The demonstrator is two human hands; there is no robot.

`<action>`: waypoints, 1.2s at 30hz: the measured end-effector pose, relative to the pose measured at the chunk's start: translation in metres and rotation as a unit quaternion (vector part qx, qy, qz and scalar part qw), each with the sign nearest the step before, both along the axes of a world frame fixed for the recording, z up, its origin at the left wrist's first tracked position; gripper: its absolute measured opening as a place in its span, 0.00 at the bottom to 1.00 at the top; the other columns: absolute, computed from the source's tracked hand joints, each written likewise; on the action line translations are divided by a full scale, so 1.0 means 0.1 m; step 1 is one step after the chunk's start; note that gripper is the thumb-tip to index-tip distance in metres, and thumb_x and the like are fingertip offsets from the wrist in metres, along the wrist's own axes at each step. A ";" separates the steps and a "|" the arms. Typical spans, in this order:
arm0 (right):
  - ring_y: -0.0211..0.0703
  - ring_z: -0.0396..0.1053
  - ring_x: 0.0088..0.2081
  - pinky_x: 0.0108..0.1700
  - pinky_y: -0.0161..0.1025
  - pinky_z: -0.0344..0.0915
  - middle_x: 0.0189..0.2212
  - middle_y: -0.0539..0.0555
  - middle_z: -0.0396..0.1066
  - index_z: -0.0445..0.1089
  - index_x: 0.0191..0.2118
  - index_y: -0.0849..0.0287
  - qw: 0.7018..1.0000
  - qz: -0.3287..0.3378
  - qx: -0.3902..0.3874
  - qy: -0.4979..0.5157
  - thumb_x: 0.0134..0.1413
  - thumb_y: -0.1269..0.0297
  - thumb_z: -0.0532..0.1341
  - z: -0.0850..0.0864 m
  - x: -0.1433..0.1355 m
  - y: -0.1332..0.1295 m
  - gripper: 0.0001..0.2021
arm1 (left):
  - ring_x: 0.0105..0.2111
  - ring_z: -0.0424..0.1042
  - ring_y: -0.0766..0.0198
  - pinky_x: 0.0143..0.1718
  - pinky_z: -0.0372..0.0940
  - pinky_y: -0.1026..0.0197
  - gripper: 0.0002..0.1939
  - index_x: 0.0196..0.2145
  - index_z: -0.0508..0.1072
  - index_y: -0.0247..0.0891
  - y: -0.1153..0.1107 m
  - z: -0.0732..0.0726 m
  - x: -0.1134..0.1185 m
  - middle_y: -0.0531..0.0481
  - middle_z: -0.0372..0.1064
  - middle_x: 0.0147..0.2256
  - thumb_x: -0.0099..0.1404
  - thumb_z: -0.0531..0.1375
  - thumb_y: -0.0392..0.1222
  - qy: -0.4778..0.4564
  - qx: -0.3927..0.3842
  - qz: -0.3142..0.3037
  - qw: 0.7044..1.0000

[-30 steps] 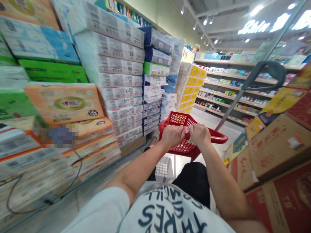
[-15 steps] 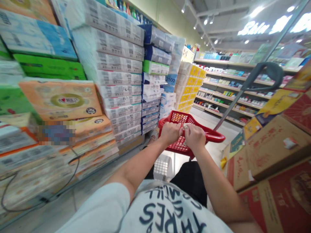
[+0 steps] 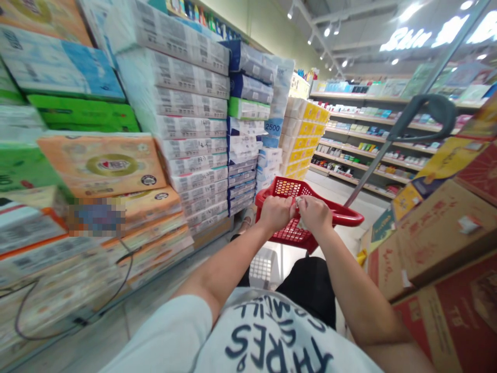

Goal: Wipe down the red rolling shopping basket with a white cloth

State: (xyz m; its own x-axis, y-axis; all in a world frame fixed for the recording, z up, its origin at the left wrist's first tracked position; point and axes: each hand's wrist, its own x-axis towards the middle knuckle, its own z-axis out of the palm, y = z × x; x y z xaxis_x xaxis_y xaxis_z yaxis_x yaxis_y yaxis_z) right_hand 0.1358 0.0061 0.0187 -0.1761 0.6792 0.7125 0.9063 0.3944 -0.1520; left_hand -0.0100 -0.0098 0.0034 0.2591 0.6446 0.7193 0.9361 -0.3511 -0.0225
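1. Head view, fingers: in the centre of the frame, the left hand (image 3: 277, 213) was curled into a loose fist, and its thumb side met a small pale bit (image 3: 298, 202). The right hand (image 3: 316, 213), just beside it, was also curled, its fingers closed on the same bit. What the bit was could not be told.
2. Head view, place: the pale bit sat slightly right of centre, between the hands, above the red basket (image 3: 291, 235).
3. Head view, edges: the basket's rim curved rightward past the right hand. A grey pole (image 3: 367, 176) slanted from there to a looped grip (image 3: 435, 116) at upper right.
4. Head view, room: stacked white packs (image 3: 192, 103) and an orange pack (image 3: 104, 163) walled the left; cartons (image 3: 446, 228) crowded the right edge. Bare floor (image 3: 135, 311) ran along the lower left, and more showed beyond the basket, towards the shelves (image 3: 361, 137).
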 end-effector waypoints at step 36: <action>0.48 0.70 0.47 0.54 0.46 0.59 0.45 0.58 0.75 0.74 0.44 0.59 0.996 0.071 0.044 0.029 0.61 0.65 0.51 -0.13 -0.11 0.00 0.15 | 0.32 0.70 0.56 0.36 0.56 0.55 0.17 0.39 0.70 0.35 0.04 0.03 -0.01 0.43 0.73 0.31 0.72 0.46 0.46 -0.010 -0.023 0.017 1.000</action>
